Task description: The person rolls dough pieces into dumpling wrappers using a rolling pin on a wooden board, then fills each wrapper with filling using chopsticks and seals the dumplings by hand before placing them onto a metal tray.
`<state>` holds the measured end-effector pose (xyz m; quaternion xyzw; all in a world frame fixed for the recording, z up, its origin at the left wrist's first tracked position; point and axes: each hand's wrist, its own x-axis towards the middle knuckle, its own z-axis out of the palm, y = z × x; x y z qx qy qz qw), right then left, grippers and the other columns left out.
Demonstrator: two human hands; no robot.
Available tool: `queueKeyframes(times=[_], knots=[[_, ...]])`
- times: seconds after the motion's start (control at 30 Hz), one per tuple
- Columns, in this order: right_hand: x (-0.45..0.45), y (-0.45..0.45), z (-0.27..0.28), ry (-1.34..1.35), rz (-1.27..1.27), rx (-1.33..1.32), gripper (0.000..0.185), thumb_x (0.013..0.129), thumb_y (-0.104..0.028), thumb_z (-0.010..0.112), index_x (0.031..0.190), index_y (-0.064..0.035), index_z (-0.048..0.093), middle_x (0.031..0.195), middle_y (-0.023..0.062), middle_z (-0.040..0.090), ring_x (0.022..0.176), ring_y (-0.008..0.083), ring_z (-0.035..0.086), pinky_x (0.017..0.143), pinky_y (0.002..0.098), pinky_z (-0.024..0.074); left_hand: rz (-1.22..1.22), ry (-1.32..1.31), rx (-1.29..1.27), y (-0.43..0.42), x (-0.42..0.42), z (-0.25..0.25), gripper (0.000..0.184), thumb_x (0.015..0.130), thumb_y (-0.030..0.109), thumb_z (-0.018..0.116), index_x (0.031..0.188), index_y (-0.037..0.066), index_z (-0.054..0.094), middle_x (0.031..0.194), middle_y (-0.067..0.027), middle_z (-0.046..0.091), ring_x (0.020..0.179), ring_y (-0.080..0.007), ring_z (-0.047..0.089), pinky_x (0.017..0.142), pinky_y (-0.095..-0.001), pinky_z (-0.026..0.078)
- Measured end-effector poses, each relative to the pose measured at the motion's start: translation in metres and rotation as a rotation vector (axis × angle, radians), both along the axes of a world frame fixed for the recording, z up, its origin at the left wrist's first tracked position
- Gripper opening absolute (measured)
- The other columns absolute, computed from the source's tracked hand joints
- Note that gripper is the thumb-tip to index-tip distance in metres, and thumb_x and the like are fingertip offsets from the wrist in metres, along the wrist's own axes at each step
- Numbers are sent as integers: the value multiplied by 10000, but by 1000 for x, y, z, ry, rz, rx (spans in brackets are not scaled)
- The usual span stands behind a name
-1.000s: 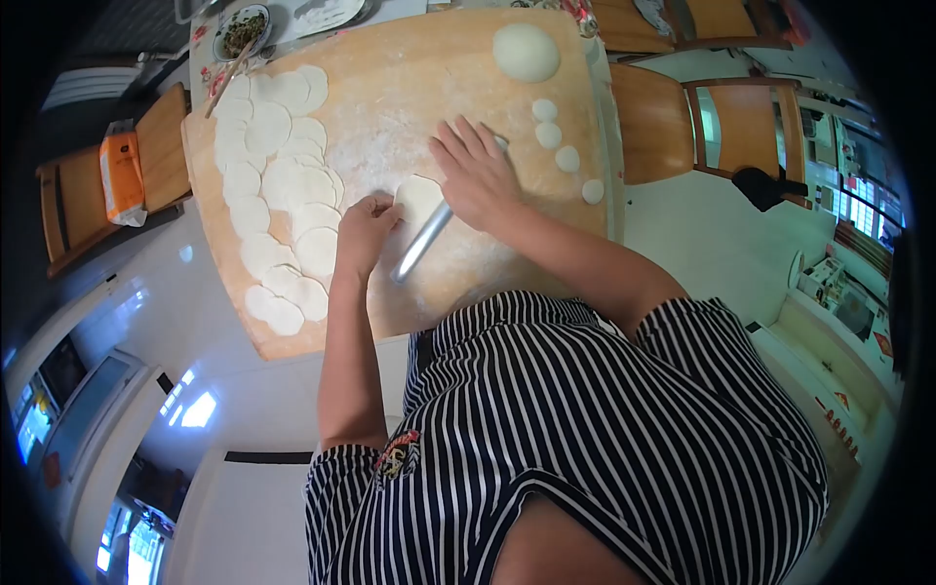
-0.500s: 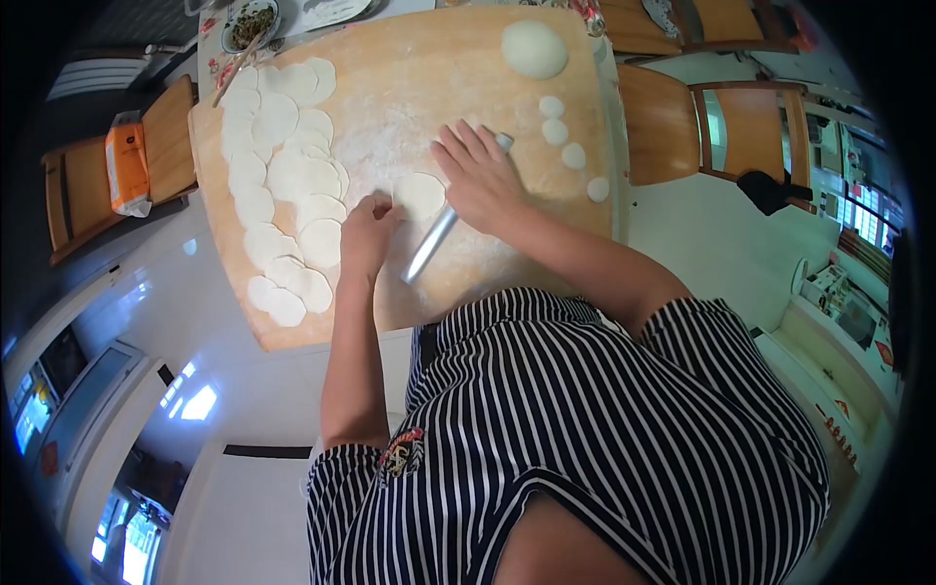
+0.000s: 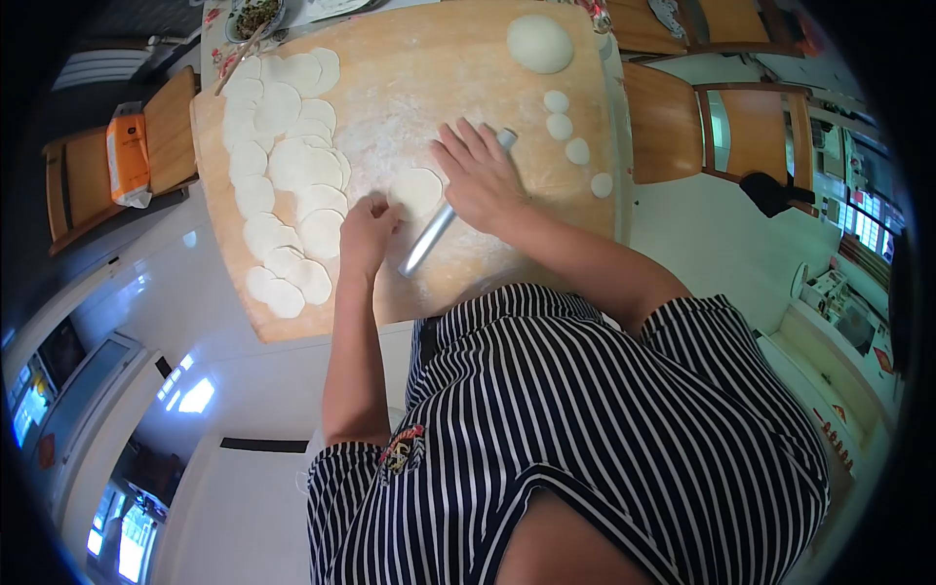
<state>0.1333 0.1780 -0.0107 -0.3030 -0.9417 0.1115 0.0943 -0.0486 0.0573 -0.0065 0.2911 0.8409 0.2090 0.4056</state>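
Observation:
A thin round dough wrapper (image 3: 416, 191) lies on the floured wooden board (image 3: 458, 88). My left hand (image 3: 368, 232) pinches its left edge between thumb and fingers. On the right, my right hand (image 3: 480, 180) rests flat over a silver rolling pin (image 3: 429, 239), fingers stretched out and palm on the pin. The pin lies diagonally along the wrapper's right side. Many flat wrappers (image 3: 322, 234) overlap in rows on the left of the board. Several small dough pieces (image 3: 577, 151) line the right side, below a large dough ball (image 3: 539, 44).
Behind the board's left corner is a bowl of filling (image 3: 255, 18), with a wooden stick (image 3: 238, 62) beside it. An orange packet (image 3: 128, 156) sits on a chair (image 3: 83, 180) at the left. Wooden chairs (image 3: 663, 122) stand to the right.
The board and everything on it appear slightly higher in view. The rolling pin and wrapper have shifted only slightly relative to my hands, which keep nearly the same pose.

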Motion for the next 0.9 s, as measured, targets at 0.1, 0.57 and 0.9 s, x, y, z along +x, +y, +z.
queueKeyframes(times=[0.1,0.57,0.9], knots=[[-44,13,2,54,-5,70,544,825,-121,573,1366,-67,543,1438,129,517,1371,338,411,1157,517,260,-35,23,-2,2,7,14,335,876,313,695,978,-6,707,923,-193,734,862,-346,701,782,-420,535],[-31,-1,2,10,21,39,568,859,-110,562,1425,-91,516,1467,147,508,1402,340,403,1166,523,246,107,-200,42,-16,-2,-1,329,877,294,718,980,-18,708,913,-205,727,835,-359,695,780,-412,532],[-17,-12,1,25,27,-35,608,859,-126,582,1457,-106,479,1477,144,493,1406,344,395,1170,510,249,57,210,127,-12,3,4,244,883,239,702,929,0,684,868,-187,716,792,-343,686,741,-415,528]])
